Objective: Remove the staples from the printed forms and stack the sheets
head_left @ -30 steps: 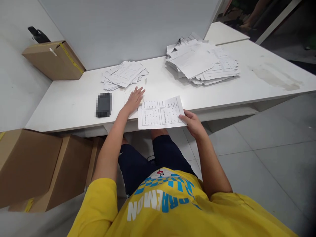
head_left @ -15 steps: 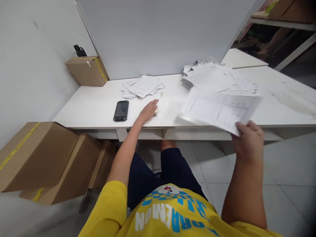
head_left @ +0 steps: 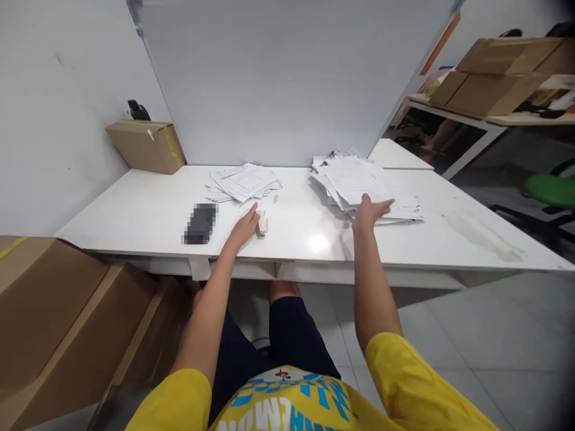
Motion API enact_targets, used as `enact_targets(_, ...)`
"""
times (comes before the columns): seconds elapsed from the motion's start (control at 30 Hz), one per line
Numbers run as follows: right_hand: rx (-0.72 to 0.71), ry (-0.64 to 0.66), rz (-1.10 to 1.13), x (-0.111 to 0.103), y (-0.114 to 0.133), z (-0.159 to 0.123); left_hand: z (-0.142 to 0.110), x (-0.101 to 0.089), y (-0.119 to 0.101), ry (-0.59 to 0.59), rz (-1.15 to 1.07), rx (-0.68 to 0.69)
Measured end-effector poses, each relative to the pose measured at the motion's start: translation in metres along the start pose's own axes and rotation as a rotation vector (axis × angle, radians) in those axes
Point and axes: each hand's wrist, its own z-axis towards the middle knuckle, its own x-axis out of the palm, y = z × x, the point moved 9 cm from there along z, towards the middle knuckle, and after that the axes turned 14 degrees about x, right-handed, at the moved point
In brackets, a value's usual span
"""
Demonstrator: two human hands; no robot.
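My right hand (head_left: 371, 212) rests at the near edge of the larger pile of printed papers (head_left: 354, 179), its thumb and fingers spread apart. On the left, my left hand (head_left: 245, 227) lies on the white table with its fingers stretched out. Just right of those fingers sits a small cream-coloured object (head_left: 262, 225) that looks like a stapler; whether they touch it is hard to see. Behind my left hand lies a smaller, loosely stacked pile of printed sheets (head_left: 245, 181). A dark phone (head_left: 200, 224), blurred into blocks, lies to the left.
A taped cardboard box (head_left: 146, 146) stands at the table's back left corner, a dark object (head_left: 138, 111) behind it. Large cartons (head_left: 54, 317) are stacked at lower left. A grey panel (head_left: 269, 84) closes the back. At right, boxes (head_left: 498, 75) sit on another table near a green stool (head_left: 550, 190).
The sheet my right hand held in the air is now down at the larger pile, and that hand's fingers have spread. My left hand stays by the cream object. The view has tilted up.
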Motion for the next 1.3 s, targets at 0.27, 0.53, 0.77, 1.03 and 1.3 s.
enact_targets(0.27, 0.049, -0.032, -0.093, 0.064, -0.003, -0.101, -0.003, 0.001, 0.006, 0.020, 0.117, -0.021)
enact_targets(0.53, -0.158, 0.509, -0.599, 0.127, 0.006, -0.121, 0.017, -0.026, -0.003, -0.166, 0.742, -0.037)
enact_targets(0.77, -0.195, 0.502, -0.666, 0.131, -0.001, -0.121, 0.072, -0.031, 0.015, -0.090, 0.905, -0.040)
enact_targets(1.03, -0.193, 0.538, -0.455, 0.184, 0.025, -0.085, 0.089, -0.014, 0.003, -0.013, 0.996, 0.273)
enact_targets(1.3, -0.005, 0.469, -0.163, 0.216, 0.047, -0.024, 0.094, 0.005, 0.001, 0.136, 0.893, 0.405)
